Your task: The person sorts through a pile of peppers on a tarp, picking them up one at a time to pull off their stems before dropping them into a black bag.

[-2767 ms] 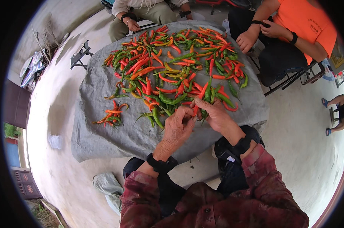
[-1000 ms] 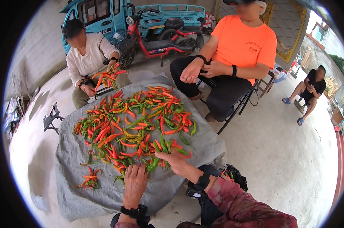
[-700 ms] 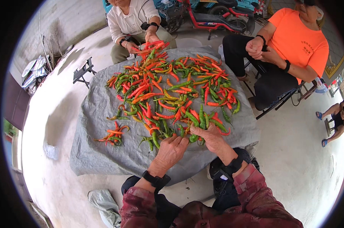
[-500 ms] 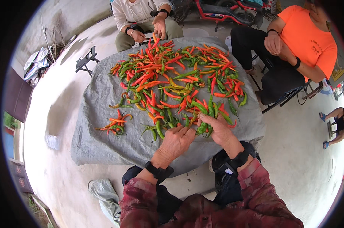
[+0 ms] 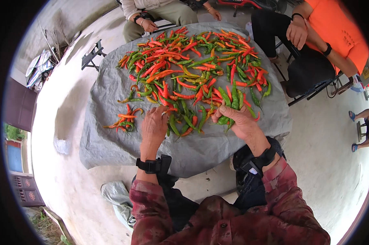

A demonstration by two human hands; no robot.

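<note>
A bunch of green chili peppers (image 5: pixel 235 100) is gripped in my right hand (image 5: pixel 246 121), thumb pressed across them, over the near right part of the pile. My left hand (image 5: pixel 154 124) rests at the near left edge of the pile, its fingers curled down among the peppers beside an orange-red one. Whatever those fingertips pinch is hidden behind the hand. Red, orange and green chili peppers (image 5: pixel 164 74) lie spread over a grey cloth (image 5: pixel 111 92). Left of my left hand sits a small separate heap of mixed peppers (image 5: pixel 125 118).
Across the cloth sits a person in a light shirt (image 5: pixel 176 14), one hand lowered at the side. Another in an orange shirt (image 5: pixel 335 32) sits at the right with hands together. A folding stool (image 5: pixel 93 55) stands at the left; a grey sack (image 5: pixel 118 202) lies by my legs.
My left hand has moved left, away from my right hand. My right hand keeps the green peppers, slightly raised and further right. The person opposite has drawn one hand away from the pile.
</note>
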